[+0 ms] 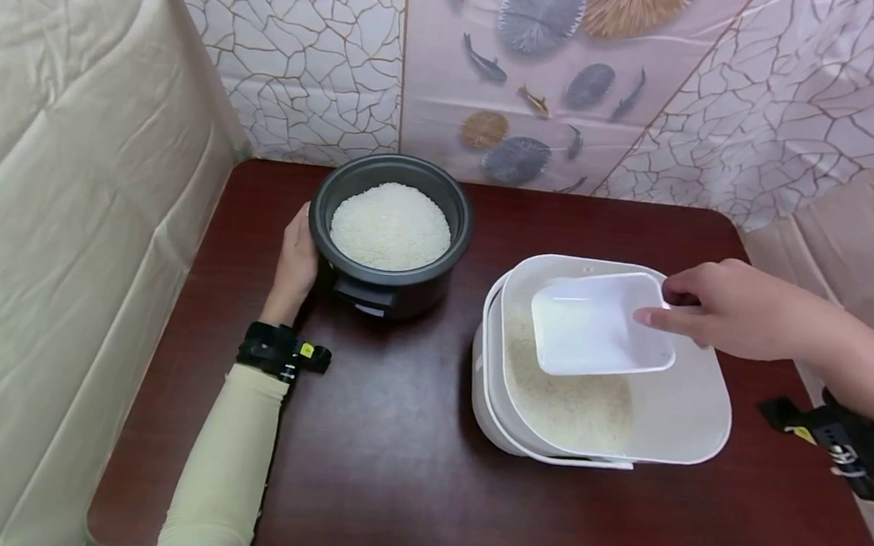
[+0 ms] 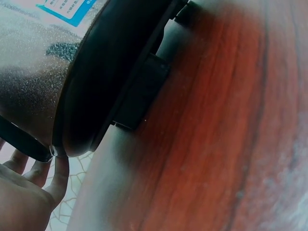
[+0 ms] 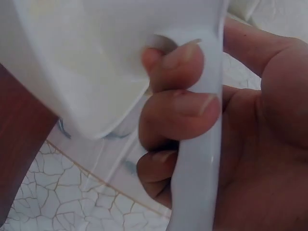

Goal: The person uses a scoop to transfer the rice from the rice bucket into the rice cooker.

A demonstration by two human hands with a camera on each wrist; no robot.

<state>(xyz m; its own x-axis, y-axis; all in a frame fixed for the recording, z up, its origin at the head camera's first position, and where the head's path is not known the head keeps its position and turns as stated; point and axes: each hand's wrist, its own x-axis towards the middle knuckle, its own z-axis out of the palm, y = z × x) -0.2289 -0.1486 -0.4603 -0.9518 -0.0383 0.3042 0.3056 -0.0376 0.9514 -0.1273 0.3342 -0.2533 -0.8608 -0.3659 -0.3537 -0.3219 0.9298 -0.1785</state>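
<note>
At the left of the table my left hand (image 1: pixel 298 256) touches the side of a rice cooker (image 1: pixel 396 294), fingers fairly straight. In the left wrist view its fingers (image 2: pixel 58 175) reach up to the cooker's lower edge beside a black band. White rice (image 1: pixel 391 226) is heaped inside the dark bowl. My right hand (image 1: pixel 731 312) grips the handle (image 3: pixel 195 183) of a white rectangular scoop (image 1: pixel 599 325), fingers wrapped around it. The scoop, with no rice showing in it, is over a white rice bin (image 1: pixel 687 409). Rice (image 1: pixel 571 406) covers part of the bin's bottom.
Both containers stand on a dark red wooden table (image 1: pixel 386 487). Patterned sheeting (image 1: pixel 307 56) lines the back, and a cream padded panel (image 1: pixel 56 241) rises along the left. The bin's carrying handle (image 1: pixel 583 463) hangs down its near side.
</note>
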